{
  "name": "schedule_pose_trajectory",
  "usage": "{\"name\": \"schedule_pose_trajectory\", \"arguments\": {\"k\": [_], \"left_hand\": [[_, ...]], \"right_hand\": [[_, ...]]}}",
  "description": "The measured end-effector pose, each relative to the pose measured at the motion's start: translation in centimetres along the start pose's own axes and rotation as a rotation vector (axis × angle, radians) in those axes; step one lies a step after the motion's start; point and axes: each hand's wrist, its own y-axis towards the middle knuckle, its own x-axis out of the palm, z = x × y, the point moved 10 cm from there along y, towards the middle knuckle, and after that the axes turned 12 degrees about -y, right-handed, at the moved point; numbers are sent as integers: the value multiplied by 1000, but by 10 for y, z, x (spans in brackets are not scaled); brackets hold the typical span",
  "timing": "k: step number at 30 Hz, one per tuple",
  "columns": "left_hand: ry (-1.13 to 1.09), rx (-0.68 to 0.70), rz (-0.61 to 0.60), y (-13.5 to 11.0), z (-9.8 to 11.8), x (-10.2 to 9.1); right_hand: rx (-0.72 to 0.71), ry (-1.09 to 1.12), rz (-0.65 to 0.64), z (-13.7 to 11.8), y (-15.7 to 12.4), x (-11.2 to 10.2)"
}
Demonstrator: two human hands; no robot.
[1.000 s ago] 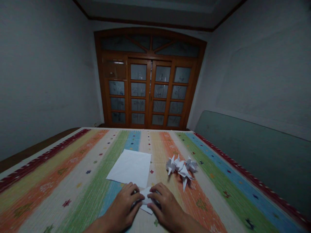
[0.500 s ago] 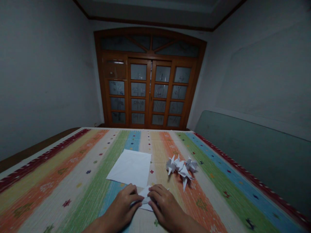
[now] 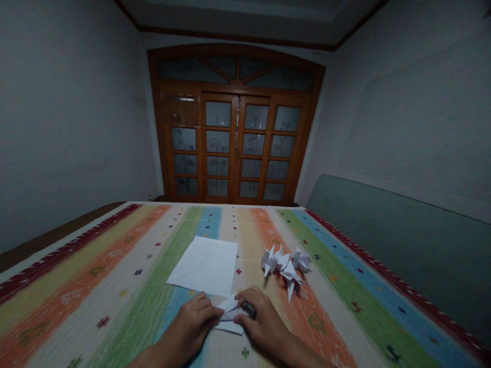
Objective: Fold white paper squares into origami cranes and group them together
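Observation:
A small folded sheet of white paper lies on the cloth between my hands, its flaps partly raised. My left hand pinches its left edge with thumb and fingers closed. On the other side, my right hand has its curled index finger and thumb on the paper's right part. A small dark rounded patch shows between that finger and thumb; I cannot make out what it is. Just beyond my hands lies a flat white paper sheet. Several folded paper cranes are clustered to the right.
A striped, colourful tablecloth covers the table. A pale green bench back or panel runs along the right side. Beyond the far edge stands a wooden door with glass panes.
My right fingers have parted and shifted on the paper, showing more of its folds and the dark patch. My left hand has moved slightly left. The flat sheet and cranes stay put.

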Motion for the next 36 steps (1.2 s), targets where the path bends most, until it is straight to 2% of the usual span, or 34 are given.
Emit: {"name": "schedule_pose_trajectory", "arguments": {"k": [12, 20, 27, 36], "left_hand": [[195, 73, 7, -6, 21, 10], [136, 60, 52, -3, 12, 8], [187, 68, -29, -3, 7, 15], [186, 205, -94, -1, 17, 9]], "right_hand": [[31, -3, 10, 3, 2, 0], [-38, -96, 49, 0, 0, 1], [-122, -93, 77, 0, -3, 1], [-83, -127, 64, 0, -2, 1]]}}
